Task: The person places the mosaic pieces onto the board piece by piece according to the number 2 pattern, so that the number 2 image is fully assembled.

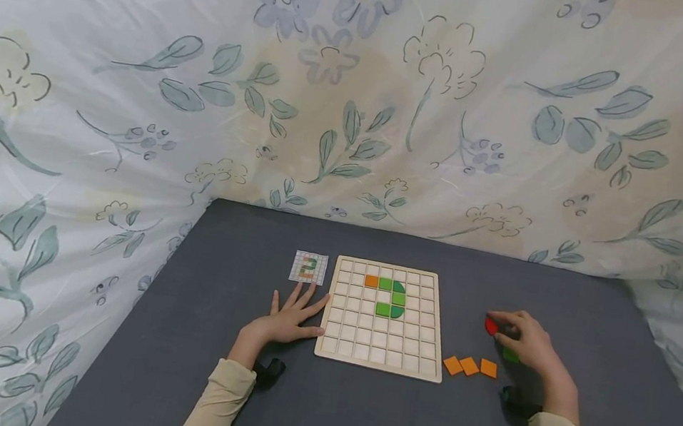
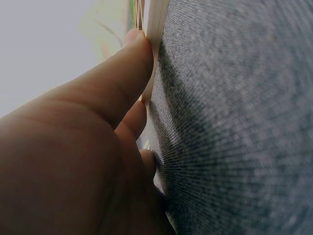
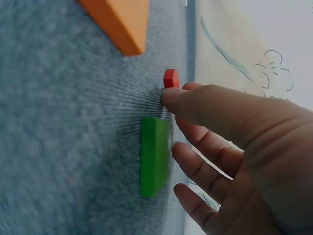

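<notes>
At the left edge of the wooden grid board, my left hand lies with its fingers spread; thumb and index finger touch the board's side in the left wrist view. My right hand is at the right of the table, pinching a small red tile between thumb and index finger. The red tile shows just past the thumb tip in the right wrist view; the index finger is mostly hidden there. A green square tile lies under the other fingers, which are apart from it.
Orange tile, green tile and dark green rounded tile sit among several pieces on the board. A pattern card lies beyond my left fingers. Three orange tiles lie right of the board. Floral cloth hangs behind the table.
</notes>
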Demonstrator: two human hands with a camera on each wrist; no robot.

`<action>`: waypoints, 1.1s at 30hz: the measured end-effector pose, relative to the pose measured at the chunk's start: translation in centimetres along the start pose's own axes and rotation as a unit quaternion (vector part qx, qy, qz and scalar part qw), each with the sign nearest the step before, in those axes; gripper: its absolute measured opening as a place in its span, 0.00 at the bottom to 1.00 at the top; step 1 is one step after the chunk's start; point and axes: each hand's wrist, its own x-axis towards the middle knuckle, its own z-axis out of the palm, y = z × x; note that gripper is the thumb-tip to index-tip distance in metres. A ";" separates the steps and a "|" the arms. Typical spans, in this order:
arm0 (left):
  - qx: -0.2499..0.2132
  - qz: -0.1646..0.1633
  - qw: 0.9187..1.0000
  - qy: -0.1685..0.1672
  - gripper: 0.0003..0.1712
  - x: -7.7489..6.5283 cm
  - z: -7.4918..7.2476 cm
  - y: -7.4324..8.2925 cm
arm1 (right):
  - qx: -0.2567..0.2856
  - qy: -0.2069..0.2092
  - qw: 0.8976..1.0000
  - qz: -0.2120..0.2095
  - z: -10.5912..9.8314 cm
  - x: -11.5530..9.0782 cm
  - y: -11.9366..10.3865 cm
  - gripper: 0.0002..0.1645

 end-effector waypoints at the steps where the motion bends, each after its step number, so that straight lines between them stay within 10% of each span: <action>1: 0.002 -0.002 1.000 -0.004 0.42 0.0 0.0 0.0 | 0.000 -0.001 1.000 0.000 0.1 0.0 0.0 0.24; 33: -0.015 0.004 1.000 0.000 0.43 0.1 0.2 -0.2 | -0.013 0.019 0.999 0.027 0.4 0.1 0.2 0.17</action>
